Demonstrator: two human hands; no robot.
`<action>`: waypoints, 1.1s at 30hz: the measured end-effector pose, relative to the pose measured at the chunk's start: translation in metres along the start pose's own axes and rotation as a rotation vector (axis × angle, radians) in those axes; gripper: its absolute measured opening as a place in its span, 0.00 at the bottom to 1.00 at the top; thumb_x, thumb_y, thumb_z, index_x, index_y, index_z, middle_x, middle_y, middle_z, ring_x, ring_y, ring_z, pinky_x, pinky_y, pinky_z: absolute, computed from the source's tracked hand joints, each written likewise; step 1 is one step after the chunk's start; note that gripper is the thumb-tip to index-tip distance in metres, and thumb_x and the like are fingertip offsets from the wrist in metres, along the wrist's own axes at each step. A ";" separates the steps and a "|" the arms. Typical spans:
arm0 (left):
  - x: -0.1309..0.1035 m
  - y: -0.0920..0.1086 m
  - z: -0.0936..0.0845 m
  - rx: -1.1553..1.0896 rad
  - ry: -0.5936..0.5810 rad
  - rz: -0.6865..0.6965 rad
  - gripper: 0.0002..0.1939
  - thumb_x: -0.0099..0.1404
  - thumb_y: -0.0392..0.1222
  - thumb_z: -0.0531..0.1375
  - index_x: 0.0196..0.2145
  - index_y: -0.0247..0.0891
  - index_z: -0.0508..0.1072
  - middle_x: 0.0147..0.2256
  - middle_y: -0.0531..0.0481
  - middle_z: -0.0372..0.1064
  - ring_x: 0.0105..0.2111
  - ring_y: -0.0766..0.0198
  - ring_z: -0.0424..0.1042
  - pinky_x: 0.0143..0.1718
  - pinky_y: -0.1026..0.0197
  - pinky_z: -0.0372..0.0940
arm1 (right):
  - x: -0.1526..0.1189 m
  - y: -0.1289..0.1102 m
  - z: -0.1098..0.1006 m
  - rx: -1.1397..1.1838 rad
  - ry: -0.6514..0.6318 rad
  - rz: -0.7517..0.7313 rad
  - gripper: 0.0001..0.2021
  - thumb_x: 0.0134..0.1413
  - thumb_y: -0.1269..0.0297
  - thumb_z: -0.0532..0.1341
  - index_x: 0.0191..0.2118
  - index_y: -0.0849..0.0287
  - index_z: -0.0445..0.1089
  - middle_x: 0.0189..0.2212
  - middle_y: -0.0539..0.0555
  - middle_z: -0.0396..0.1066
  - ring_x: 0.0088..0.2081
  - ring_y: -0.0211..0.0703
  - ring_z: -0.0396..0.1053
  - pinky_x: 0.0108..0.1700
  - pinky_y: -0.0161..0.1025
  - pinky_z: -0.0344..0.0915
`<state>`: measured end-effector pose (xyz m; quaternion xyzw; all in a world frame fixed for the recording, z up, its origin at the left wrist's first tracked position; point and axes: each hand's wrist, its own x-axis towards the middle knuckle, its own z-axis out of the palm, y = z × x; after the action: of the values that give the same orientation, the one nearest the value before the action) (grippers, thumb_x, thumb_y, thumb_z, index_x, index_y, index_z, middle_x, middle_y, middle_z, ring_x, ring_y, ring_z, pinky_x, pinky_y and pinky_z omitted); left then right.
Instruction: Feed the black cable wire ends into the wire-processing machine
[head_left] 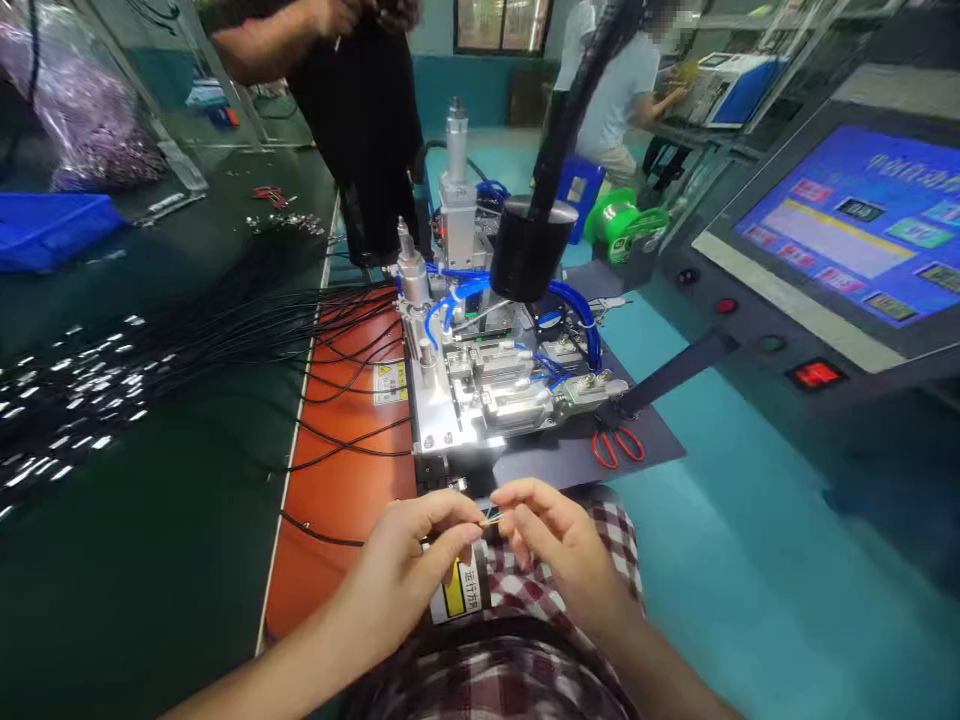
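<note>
close in front of the metal pneumatic fixture [517, 395], above the checked lap [619, 540], the left hand [416, 545] pinches the thin coloured wires [491, 519] between thumb and fingertips, probably to steady their ends. the right hand [559, 530] curls beside the tips; whether it grips them, i cannot tell. black cables [225, 305] fan from the dark table [150, 570] over the orange surface [307, 580], seemingly for easy reach.
</note>
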<state>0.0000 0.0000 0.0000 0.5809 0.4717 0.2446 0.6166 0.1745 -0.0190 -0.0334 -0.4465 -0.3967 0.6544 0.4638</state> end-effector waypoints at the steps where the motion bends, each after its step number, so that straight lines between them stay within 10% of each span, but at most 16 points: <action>1: -0.001 -0.001 0.000 -0.026 0.005 -0.008 0.09 0.65 0.44 0.55 0.32 0.38 0.71 0.23 0.55 0.63 0.20 0.73 0.59 0.17 0.71 0.51 | 0.001 0.001 -0.001 -0.004 0.013 -0.005 0.08 0.57 0.60 0.58 0.37 0.59 0.69 0.25 0.47 0.65 0.21 0.30 0.57 0.24 0.30 0.57; 12: -0.007 -0.014 -0.002 -0.123 -0.002 -0.038 0.10 0.65 0.44 0.54 0.33 0.37 0.72 0.24 0.53 0.65 0.20 0.72 0.58 0.20 0.70 0.53 | 0.024 0.010 0.005 0.096 -0.177 -0.046 0.04 0.52 0.64 0.63 0.30 0.58 0.72 0.25 0.47 0.64 0.22 0.31 0.55 0.24 0.31 0.52; 33: -0.001 -0.006 -0.001 -0.208 0.023 -0.134 0.10 0.66 0.44 0.53 0.31 0.35 0.66 0.23 0.55 0.67 0.15 0.77 0.56 0.16 0.72 0.49 | 0.018 0.016 0.016 0.294 -0.024 0.135 0.13 0.50 0.57 0.65 0.27 0.61 0.65 0.20 0.45 0.61 0.19 0.30 0.51 0.22 0.31 0.46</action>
<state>-0.0026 -0.0016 -0.0050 0.4780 0.4886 0.2573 0.6830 0.1525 -0.0070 -0.0474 -0.3916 -0.2714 0.7404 0.4741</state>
